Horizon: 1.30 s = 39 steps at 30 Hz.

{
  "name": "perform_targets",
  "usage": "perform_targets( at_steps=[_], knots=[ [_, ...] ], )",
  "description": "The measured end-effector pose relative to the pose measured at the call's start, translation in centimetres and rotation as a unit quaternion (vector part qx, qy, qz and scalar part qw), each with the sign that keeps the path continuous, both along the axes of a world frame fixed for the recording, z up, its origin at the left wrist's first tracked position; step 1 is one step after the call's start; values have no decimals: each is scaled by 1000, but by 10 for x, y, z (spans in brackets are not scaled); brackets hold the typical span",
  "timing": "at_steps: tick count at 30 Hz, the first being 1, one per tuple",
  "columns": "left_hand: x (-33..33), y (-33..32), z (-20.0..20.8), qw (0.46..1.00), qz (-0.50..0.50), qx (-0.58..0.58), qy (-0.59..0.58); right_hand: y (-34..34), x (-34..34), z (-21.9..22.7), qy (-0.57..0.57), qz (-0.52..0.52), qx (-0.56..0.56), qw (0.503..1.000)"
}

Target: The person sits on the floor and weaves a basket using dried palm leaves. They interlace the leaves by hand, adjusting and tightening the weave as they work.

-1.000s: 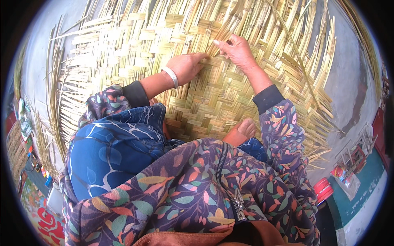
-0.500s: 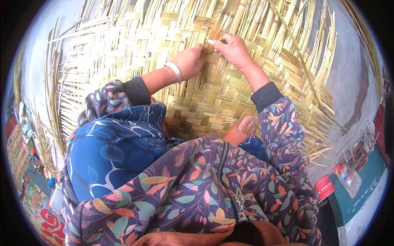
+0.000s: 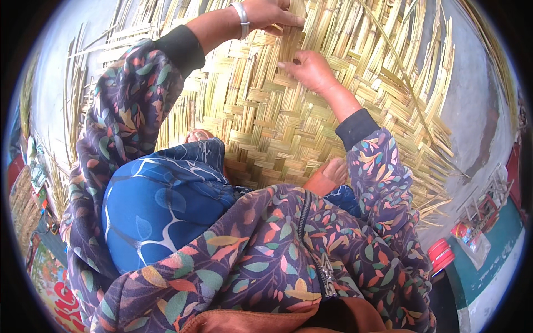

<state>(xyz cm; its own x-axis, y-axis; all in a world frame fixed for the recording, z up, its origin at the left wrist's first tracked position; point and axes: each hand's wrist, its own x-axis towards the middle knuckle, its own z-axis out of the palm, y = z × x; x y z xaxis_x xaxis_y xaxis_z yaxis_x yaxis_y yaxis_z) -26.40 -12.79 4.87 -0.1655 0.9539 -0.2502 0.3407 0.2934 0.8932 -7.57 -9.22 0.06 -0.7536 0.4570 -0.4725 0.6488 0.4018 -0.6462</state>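
Note:
A mat of flat yellow-green reed strips [image 3: 272, 116] spreads before me, partly woven, with long loose strips fanning out at its far and side edges. My left hand [image 3: 269, 15], a pale band on its wrist, is at the top edge of the view. Its fingers reach rightward over upright strips [image 3: 294, 41], and part of the hand is cut off. Nearer to me, my right hand [image 3: 313, 71] rests at the weave with its fingers curled and its thumb on the strips. Whatever lies between those fingers is hidden.
A bare foot [image 3: 334, 171] stands on the near part of the mat, and another foot [image 3: 199, 135] shows at the left. One long thin reed [image 3: 397, 55] lies slantwise across the right side. A red round container [image 3: 440, 253] stands at the lower right.
My left hand has moved up and away from my right hand, its fingers now stretched out. My right hand has shifted slightly nearer to me.

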Motion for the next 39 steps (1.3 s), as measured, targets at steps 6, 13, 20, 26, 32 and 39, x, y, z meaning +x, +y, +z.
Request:
perform_targets(
  at_steps=[6, 13, 20, 26, 32, 39],
  knots=[
    [-1, 22, 11, 997, -50, -53, 35, 7, 1, -6, 92, -150, -198, 964],
    [-7, 36, 12, 990, -75, -104, 63, 2, -7, 1, 14, -72, -66, 995],
    [-4, 43, 23, 983, -97, -116, 102, 5, -1, -11, 94, -141, -168, 971],
    [-5, 10, 1, 958, -163, -181, 149, 8, 1, -8, 126, -175, -246, 945],
    [21, -49, -38, 967, -174, -150, 112, 12, 6, -19, 149, -161, -239, 946],
    [33, -60, -40, 972, -114, -132, 159, 9, 5, -4, 154, -200, -274, 928]
  ],
)
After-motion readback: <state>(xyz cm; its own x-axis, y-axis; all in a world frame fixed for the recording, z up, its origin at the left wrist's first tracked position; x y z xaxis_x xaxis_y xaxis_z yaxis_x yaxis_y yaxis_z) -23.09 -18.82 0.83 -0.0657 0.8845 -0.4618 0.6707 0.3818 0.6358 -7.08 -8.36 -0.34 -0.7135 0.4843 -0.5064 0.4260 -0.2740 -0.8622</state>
